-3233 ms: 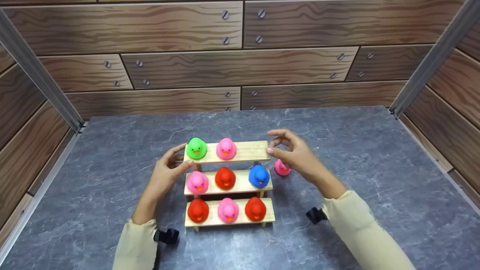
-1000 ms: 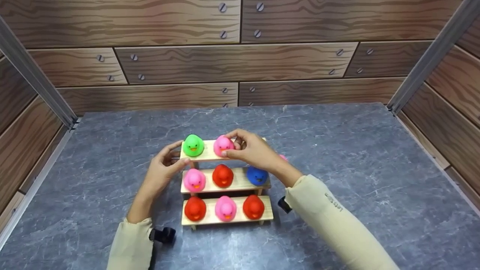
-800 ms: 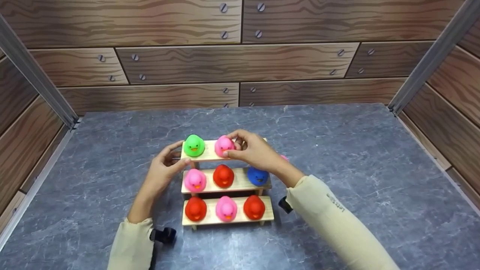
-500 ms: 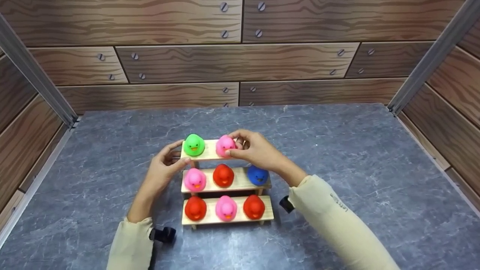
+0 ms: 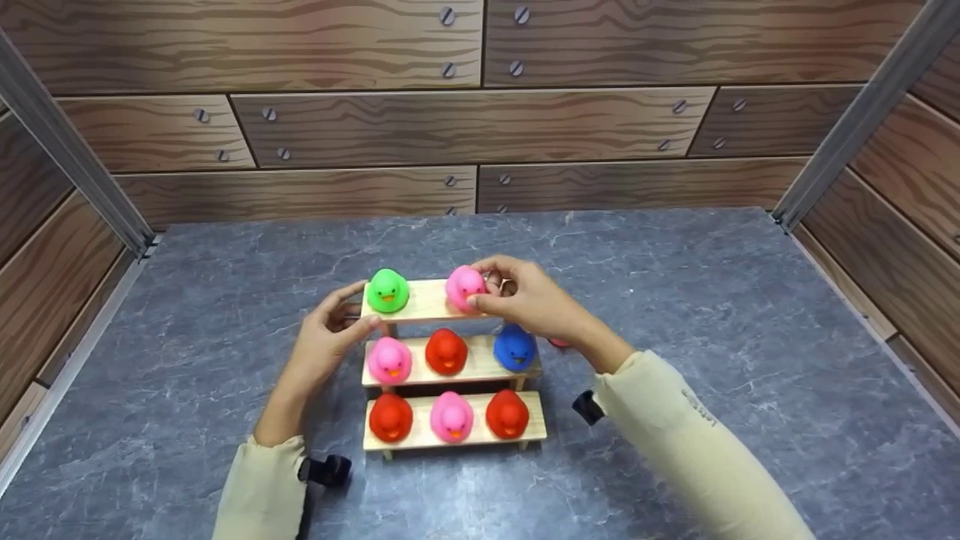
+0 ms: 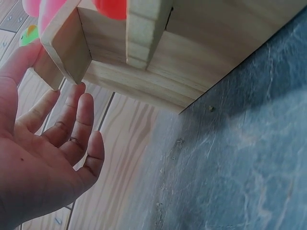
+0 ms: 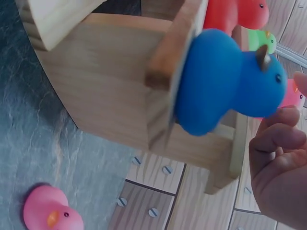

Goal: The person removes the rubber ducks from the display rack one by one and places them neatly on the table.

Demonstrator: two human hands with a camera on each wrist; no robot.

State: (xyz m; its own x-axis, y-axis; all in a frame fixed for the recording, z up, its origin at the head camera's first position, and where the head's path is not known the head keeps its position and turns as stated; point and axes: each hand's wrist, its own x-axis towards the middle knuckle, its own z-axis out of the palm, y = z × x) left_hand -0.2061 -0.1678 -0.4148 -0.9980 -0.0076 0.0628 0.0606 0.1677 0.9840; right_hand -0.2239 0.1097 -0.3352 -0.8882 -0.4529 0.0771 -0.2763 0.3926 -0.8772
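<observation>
A three-tier wooden display stand (image 5: 450, 445) bears several rubber ducks in rows. My left hand (image 5: 328, 336) holds the left end of its top tier, thumb at the front edge and fingertips behind, beside the green duck (image 5: 388, 291). On that same tier my right hand (image 5: 529, 296) pinches a pink rubber duck (image 5: 464, 289) between thumb and fingers. Below are a pink duck (image 5: 390, 361), a red duck (image 5: 446, 352) and a blue duck (image 5: 515, 348). The lowest tier carries a red duck (image 5: 391, 418), a pink duck (image 5: 451, 416) and another red duck (image 5: 508, 415).
One more pink duck (image 7: 50, 208) sits on the grey marbled tabletop (image 5: 675, 300) to the right of the stand, mostly hidden by my right forearm in the head view. Wood-plank panels (image 5: 420, 127) wall in the table at the back and sides.
From over three seconds ago, my right hand came from the stand's right end to the top-tier pink duck and took hold. Lately hand and duck have shifted right. The left hand stays put.
</observation>
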